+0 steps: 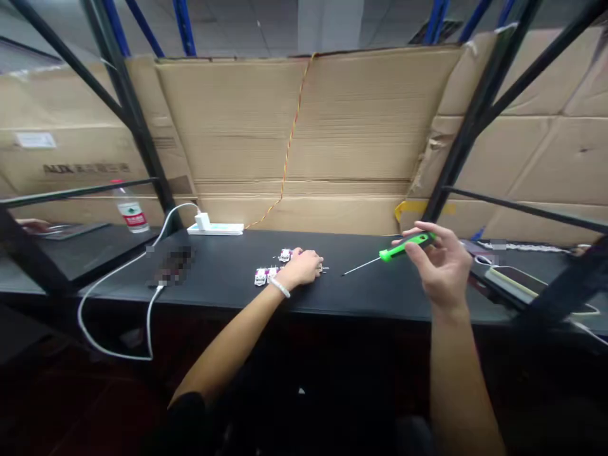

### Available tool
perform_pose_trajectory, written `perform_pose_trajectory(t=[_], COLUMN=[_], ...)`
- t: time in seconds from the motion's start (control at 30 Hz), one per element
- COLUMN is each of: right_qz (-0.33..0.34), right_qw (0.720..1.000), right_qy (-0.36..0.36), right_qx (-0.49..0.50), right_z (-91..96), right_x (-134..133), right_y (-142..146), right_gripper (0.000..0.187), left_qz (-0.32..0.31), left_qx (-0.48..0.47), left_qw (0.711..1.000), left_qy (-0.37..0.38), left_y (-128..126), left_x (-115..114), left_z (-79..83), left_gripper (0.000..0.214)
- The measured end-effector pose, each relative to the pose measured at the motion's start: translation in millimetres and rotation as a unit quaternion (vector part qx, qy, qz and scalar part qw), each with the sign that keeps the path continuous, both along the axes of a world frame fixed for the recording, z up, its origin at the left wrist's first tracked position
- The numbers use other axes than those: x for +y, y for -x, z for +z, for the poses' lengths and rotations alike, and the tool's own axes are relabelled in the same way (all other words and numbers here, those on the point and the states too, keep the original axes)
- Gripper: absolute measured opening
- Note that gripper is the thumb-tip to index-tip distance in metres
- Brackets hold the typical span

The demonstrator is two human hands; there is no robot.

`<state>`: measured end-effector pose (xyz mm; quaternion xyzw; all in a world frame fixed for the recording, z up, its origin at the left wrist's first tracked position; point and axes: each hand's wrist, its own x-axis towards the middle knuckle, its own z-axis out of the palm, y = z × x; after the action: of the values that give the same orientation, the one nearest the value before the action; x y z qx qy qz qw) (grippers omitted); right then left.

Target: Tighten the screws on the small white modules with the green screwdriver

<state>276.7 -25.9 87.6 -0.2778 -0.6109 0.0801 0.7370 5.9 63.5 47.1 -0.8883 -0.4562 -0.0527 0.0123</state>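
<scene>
My right hand (439, 259) holds a screwdriver (407, 247) with a green and black handle above the right part of the black tabletop (228, 253). Its thin metal shaft points down and to the left. Low over the table's middle, my left hand (304, 267) has bent fingers closed around a small white part, mostly hidden, whose end juts out past the fingertips. Beside that hand lie small white-and-purple parts: one (285, 254) behind the wrist, another (261, 276) to its left, and a third (272, 273) close to the wrist.
At the back left stands a white power strip (216, 229) with a charger (202, 220) plugged in. A white cable (90, 291) loops over the front edge to a blurred dark device (173, 266). A bottle (132, 212) and a phone (520, 280) sit beyond the dark metal frame posts.
</scene>
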Motion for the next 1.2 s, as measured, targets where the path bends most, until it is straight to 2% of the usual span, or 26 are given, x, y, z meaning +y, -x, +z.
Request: perform_pose_trajectory(t=[0.1,0.27,0.43,0.53,0.67,0.77,0.8,0.87,1.0,1.2], right_qz=[0.000,0.009,0.007,0.003,-0.004,-0.014,-0.015,-0.015,-0.013,-0.012], right_qw=[1.000,1.000,1.000,1.000,1.000,0.999,0.999,0.999,1.000,1.000], right_qy=[-0.002,-0.002,-0.001,-0.002,-0.011,-0.023,-0.025,-0.029,-0.023,-0.012], right_qx=[0.002,0.000,-0.001,0.000,0.008,0.020,0.021,0.021,0.013,0.020], right_z=[0.8,0.7,-0.2,-0.4,-1.2,-1.5,-1.4,-0.8,0.5,0.6], right_x=[-1,-1,-1,-2,-1,0,0,0,-2,-2], right_y=[-2,-3,-4,-6,-12,-17,-18,-19,-17,-14], right_gripper=[0.037,0.038,0.038,0.038,0.038,0.038,0.038,0.037,0.036,0.037], left_qz=[-0.011,-0.026,-0.038,-0.044,-0.035,0.012,0.026,0.047,0.046,0.040], left_qx=[-0.014,-0.063,-0.103,-0.109,-0.124,-0.140,-0.145,-0.112,-0.084,-0.069], left_qw=[1.000,0.998,0.994,0.993,0.990,0.989,0.988,0.992,0.995,0.995], left_qy=[-0.013,-0.011,0.011,0.030,0.050,0.055,0.035,0.023,0.039,0.055], left_y=[8,31,45,48,42,23,15,-1,-24,-35], left_x=[-10,-41,-67,-72,-53,-23,-13,5,26,36], left_z=[-6.1,-13.5,-14.1,-10.3,6.6,23.1,27.2,31.4,26.2,11.8], left_gripper=[0.030,0.031,0.034,0.038,0.045,0.031,0.028,0.026,0.021,0.013])
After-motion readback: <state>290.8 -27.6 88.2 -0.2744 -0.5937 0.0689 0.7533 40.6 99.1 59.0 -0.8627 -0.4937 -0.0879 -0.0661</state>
